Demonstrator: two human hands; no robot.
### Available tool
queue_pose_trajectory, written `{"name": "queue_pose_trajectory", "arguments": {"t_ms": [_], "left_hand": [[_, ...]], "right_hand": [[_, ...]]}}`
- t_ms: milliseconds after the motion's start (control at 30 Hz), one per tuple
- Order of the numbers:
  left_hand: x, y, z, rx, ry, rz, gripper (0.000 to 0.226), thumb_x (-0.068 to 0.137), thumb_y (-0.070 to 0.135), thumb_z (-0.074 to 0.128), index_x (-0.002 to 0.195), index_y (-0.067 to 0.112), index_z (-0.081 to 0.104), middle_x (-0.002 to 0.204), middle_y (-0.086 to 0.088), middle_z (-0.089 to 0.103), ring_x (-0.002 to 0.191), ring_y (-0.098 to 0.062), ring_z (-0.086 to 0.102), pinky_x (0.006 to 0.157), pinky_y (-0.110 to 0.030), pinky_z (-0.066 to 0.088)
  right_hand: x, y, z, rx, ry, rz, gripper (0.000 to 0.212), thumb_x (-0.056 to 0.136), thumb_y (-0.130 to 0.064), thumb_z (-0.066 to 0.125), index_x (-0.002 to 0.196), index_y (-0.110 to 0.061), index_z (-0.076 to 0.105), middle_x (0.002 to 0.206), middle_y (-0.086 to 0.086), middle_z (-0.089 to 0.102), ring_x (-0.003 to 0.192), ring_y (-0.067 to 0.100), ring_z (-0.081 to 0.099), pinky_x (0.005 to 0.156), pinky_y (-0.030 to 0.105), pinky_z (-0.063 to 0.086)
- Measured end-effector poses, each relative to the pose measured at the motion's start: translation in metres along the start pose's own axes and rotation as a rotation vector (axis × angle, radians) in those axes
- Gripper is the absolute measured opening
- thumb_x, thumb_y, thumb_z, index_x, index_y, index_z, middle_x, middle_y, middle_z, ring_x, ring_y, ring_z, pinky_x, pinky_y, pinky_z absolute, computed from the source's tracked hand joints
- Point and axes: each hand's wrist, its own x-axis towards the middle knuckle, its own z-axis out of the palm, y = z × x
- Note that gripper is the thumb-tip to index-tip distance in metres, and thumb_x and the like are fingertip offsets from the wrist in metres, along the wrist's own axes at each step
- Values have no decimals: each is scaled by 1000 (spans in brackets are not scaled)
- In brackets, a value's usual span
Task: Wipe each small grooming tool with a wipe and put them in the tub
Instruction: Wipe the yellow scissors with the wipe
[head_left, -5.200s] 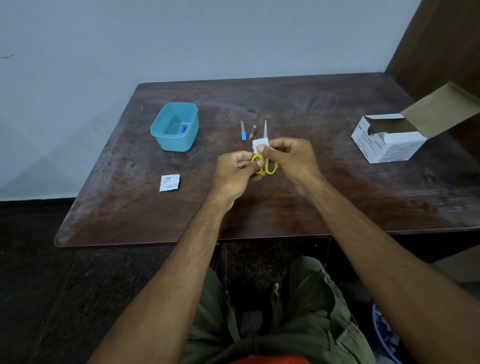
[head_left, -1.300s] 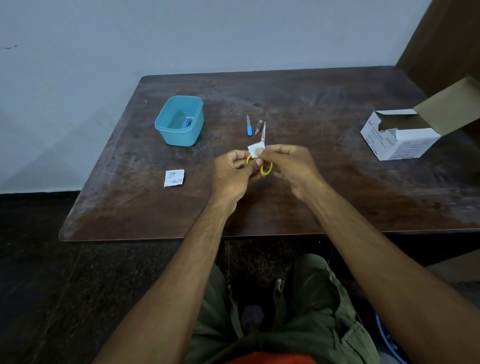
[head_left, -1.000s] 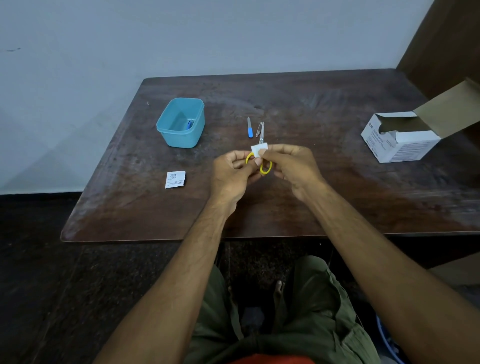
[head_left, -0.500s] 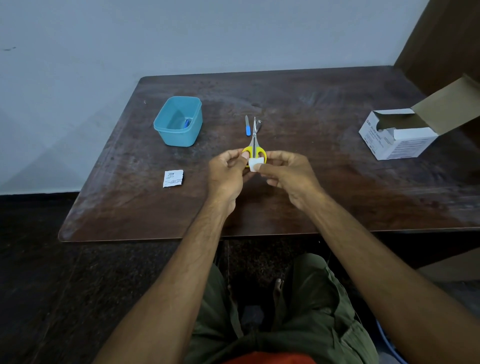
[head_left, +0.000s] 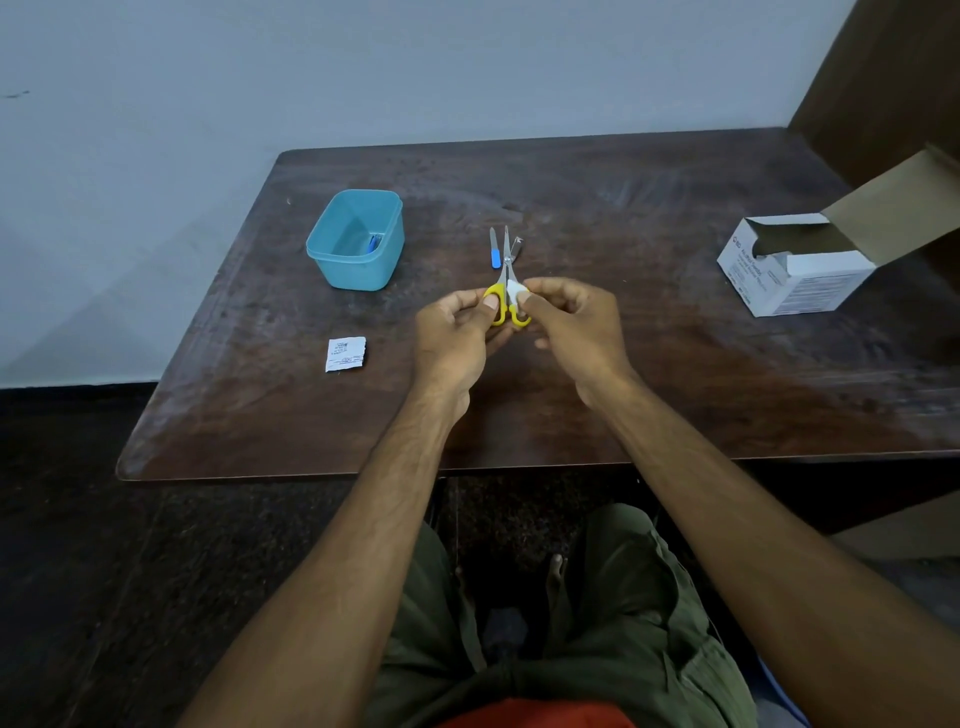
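Note:
Small scissors (head_left: 505, 291) with yellow handles point away from me above the middle of the wooden table (head_left: 675, 364). My left hand (head_left: 457, 338) pinches their left handle. My right hand (head_left: 571, 327) pinches a small white wipe (head_left: 516, 289) against the right handle near the pivot. Beyond the scissors lie a nail file with a blue handle (head_left: 495, 249) and a metal nail clipper (head_left: 517, 245), partly hidden behind the blades. The teal tub (head_left: 358, 239) stands at the left with a blue tool (head_left: 374, 242) inside it.
A torn white wipe sachet (head_left: 346, 354) lies left of my hands. An open white cardboard box (head_left: 800, 265) with its flap raised stands at the right edge. A wall runs behind the table and a dark wooden panel rises at the far right.
The scissors were turned so that the blades point away and stand clear. The wipe moved from the blades down to the handles, then onto the right handle by the pivot.

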Motion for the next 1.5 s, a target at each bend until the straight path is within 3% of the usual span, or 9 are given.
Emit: {"name": "queue_pose_trajectory", "arguments": {"t_ms": [167, 300, 467, 633, 833, 1067, 1200, 1333, 1500], "left_hand": [[1, 3, 0, 11, -12, 8, 16, 96, 8, 55, 107, 3, 66, 88, -8, 73, 80, -17, 72, 73, -23, 58], [3, 2, -1, 2, -1, 10, 14, 96, 7, 55, 104, 3, 65, 84, -8, 73, 75, -16, 71, 71, -23, 58], [2, -4, 1, 4, -17, 14, 11, 95, 7, 56, 96, 8, 66, 80, -4, 73, 75, -15, 70, 69, -23, 57], [3, -7, 1, 6, -13, 12, 10, 94, 7, 57, 97, 9, 67, 85, -7, 73, 81, -20, 71, 70, -24, 57], [3, -7, -1, 4, 2, -1, 14, 94, 7, 58, 104, 3, 66, 87, -10, 74, 84, -21, 72, 72, -26, 58], [-4, -4, 0, -6, 8, -21, 16, 95, 7, 57, 107, 0, 65, 87, -8, 73, 74, -13, 72, 67, -20, 57], [-5, -2, 0, -35, -8, -24, 18, 94, 5, 58, 109, -3, 64, 85, -7, 72, 71, -10, 71, 64, -19, 56], [-5, -1, -1, -60, -5, -25, 18, 91, 3, 61, 108, -4, 63, 84, -9, 72, 72, -12, 71, 65, -20, 56], [-2, -1, -1, -73, 28, -38, 21, 88, 4, 66, 106, -5, 63, 77, -5, 73, 70, -10, 70, 66, -21, 56]], "right_hand": [[9, 6, -2, -211, -2, -258, 24, 87, -15, 68, 110, -17, 71, 101, -2, 68, 86, 9, 68, 81, 30, 56], [12, 5, -2, -246, -26, -315, 24, 85, -10, 66, 108, -13, 73, 104, 2, 68, 84, 8, 69, 80, 27, 56], [16, 6, 1, -159, 33, -243, 15, 84, -9, 64, 89, -16, 75, 82, -6, 74, 75, 12, 69, 69, 31, 56], [18, 7, 1, -121, 40, -170, 15, 87, -9, 61, 86, -16, 74, 79, -2, 73, 74, 14, 69, 71, 38, 58], [12, 8, 1, -103, -39, -157, 6, 86, -14, 68, 87, -15, 74, 79, -1, 73, 69, 8, 67, 62, 25, 53], [16, 12, 4, -180, 29, -175, 8, 86, -18, 67, 88, -15, 74, 76, -6, 72, 69, 10, 69, 58, 22, 51], [14, 11, 5, -249, 42, -246, 9, 86, -20, 66, 89, -17, 74, 80, -9, 72, 73, 5, 67, 66, 22, 53], [10, 11, 6, -289, 68, -351, 18, 86, -24, 68, 102, -17, 71, 101, -3, 67, 85, 2, 65, 73, 16, 52], [3, 11, 4, -413, 25, -534, 16, 91, -23, 61, 97, -17, 74, 98, -1, 59, 85, 4, 60, 73, 15, 48]]}}
